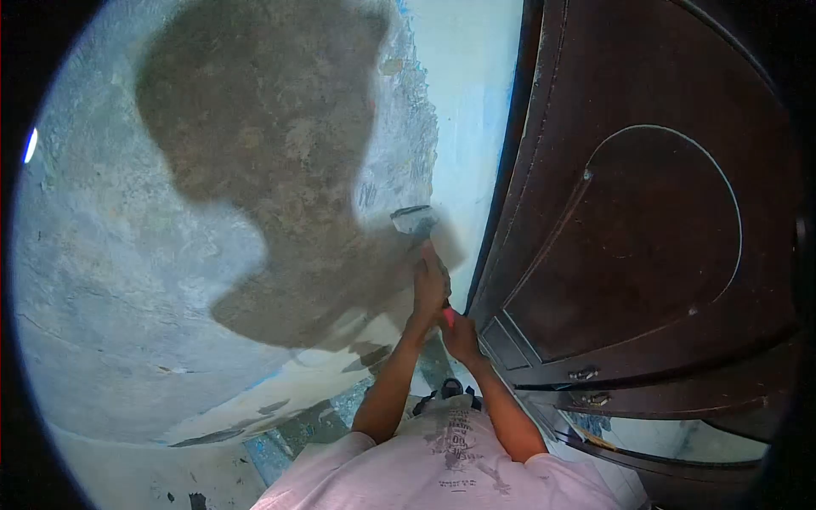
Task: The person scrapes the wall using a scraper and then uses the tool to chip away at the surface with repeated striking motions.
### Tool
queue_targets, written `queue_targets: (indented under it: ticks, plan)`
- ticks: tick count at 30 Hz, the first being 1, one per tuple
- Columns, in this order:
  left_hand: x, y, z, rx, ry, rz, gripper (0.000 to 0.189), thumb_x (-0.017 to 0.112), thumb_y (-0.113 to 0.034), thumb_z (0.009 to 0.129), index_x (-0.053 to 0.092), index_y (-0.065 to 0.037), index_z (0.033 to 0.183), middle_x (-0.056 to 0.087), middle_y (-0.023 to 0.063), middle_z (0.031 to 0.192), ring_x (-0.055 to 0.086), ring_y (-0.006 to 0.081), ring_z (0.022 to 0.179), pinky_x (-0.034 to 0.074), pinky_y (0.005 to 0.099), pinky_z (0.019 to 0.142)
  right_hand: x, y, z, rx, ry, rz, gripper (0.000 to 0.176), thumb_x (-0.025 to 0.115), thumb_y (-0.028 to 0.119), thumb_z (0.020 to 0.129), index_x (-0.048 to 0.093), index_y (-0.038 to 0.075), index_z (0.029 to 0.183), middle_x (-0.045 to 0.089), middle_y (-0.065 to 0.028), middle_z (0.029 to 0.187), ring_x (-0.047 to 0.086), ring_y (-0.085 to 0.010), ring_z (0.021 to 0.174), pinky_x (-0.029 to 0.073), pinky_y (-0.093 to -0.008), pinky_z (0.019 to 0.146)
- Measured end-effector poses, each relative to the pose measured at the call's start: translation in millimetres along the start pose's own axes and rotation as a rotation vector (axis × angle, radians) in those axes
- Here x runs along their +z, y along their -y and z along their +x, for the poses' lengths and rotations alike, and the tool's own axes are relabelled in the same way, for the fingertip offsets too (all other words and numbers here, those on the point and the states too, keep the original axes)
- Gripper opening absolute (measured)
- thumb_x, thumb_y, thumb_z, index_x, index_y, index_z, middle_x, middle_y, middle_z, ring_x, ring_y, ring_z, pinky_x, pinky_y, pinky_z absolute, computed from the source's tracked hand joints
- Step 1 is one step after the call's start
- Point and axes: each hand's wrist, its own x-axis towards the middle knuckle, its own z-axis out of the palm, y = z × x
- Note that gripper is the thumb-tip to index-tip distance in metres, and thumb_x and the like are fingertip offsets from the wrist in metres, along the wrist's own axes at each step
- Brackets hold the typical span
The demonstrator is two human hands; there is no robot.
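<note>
item: 1 scraper [414, 222], broad grey blade, pink-red handle. location: centre of the scene, its blade at the wall [212, 263], by the border of rough and smooth surfaces.

your hands: 2, both on the handle. left hand [432, 285]: closed around the handle, the nearer of the 2 to the blade. right hand [461, 337]: closed around the near end, below and right of your left hand; a bit of pink-red handle shows between the 2. exact finger placement: too small to tell.

wall: on the left, broad, mottled grey and pale blue, rough and patchy. to its right, 1 smooth pale strip [472, 110], upright, with a ragged border where it meets the rough part.

shadow [280, 127]: 1, large and dark, cast over the middle of the rough surface, reaching down to your arms.

cabinet [663, 238]: dark brown, glossy, on the right, just beside the pale strip. its front bears 1 thin pale looping line and 2 small metal fittings [584, 374], low on the near side.

shirt [442, 463]: pale pink, dark print at the front, worn by you, at the near edge.

floor [293, 438]: partly seen, near side, blue-grey and blotched, between the wall and your shirt.
</note>
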Motion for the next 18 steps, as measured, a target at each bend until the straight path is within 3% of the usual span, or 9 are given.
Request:
queue_targets:
  ticks: [3,6,7,12,14,16,18]
  plan:
    - [4.4,-12.3,2.9,-0.028,-0.017,-0.085,0.061,0.036,-0.059,0.108,0.047,-0.011,0.071,0.039,-0.0026,0.053,0.038,0.0104,0.04,0.029,0.0288,0.038,-15.8,19.6,9.7,0.015,0.029,0.012,0.039,0.057,0.04,0.103,0.064,0.001,0.104,0.067,-0.0269,0.08,0.068,-0.0468,0.082,0.051,-0.051,0.067]
    - [20.4,-75.4,-3.1,-0.132,-0.047,-0.032,0.057,0.039,-0.059,0.107,0.046,-0.012,0.076,0.038,-0.0029,0.054,0.037,0.0091,0.04,0.028,0.0269,0.036,-39.2,59.1,26.5,0.061,0.028,0.018,0.041,0.058,0.042,0.103,0.065,0.001,0.105,0.067,-0.0268,0.08,0.068,-0.0467,0.081,0.051,-0.0521,0.067]
    - [22.5,-77.5,-1.3,-0.083,-0.004,-0.109,0.058,0.039,-0.059,0.107,0.044,-0.012,0.075,0.038,-0.0028,0.053,0.037,0.0082,0.039,0.026,0.0259,0.035,-42.9,65.8,29.0,0.096,0.03,0.019,0.042,0.058,0.043,0.103,0.065,0.001,0.104,0.066,-0.0264,0.078,0.067,-0.047,0.08,0.051,-0.0527,0.067]
    - [3.9,-12.1,0.9,-0.091,0.005,-0.096,0.06,0.038,-0.061,0.107,0.042,-0.014,0.07,0.037,-0.0028,0.052,0.034,0.0086,0.036,0.027,0.0262,0.034,-15.8,26.5,6.9,0.103,-0.007,0.019,0.038,0.058,0.04,0.103,0.067,0.003,0.106,0.067,-0.023,0.076,0.067,-0.0475,0.076,0.05,-0.0505,0.066]
    - [2.4,-17.7,-3.5,-0.103,0.032,-0.024,0.065,0.037,-0.073,0.101,0.039,-0.017,0.068,0.036,-0.0024,0.052,0.034,0.0097,0.039,0.025,0.0281,0.037,-24.8,37.7,8.2,0.079,0.029,0.046,0.036,0.058,0.039,0.103,0.067,0.004,0.106,0.068,-0.0234,0.077,0.068,-0.0458,0.075,0.05,-0.0499,0.066]
    - [6.9,-24.3,-1.5,-0.222,-0.057,-0.023,0.066,0.036,-0.073,0.101,0.037,-0.017,0.067,0.036,-0.003,0.053,0.033,0.0091,0.039,0.024,0.0278,0.037,-31.7,51.9,6.5,-0.027,-0.028,0.077,0.031,0.06,0.03,0.103,0.065,0.001,0.094,0.06,-0.0271,0.071,0.063,-0.0488,0.07,0.044,-0.0512,0.058]
    - [3.3,-33.0,-2.2,-0.112,0.058,-0.15,0.061,0.037,-0.066,0.105,0.042,-0.016,0.07,0.035,-0.0051,0.05,0.033,0.0075,0.037,0.024,0.0243,0.034,-31.2,51.2,11.8,0.077,0.04,0.02,0.031,0.06,0.031,0.103,0.065,0.001,0.097,0.061,-0.0267,0.071,0.063,-0.0485,0.071,0.045,-0.0508,0.058]
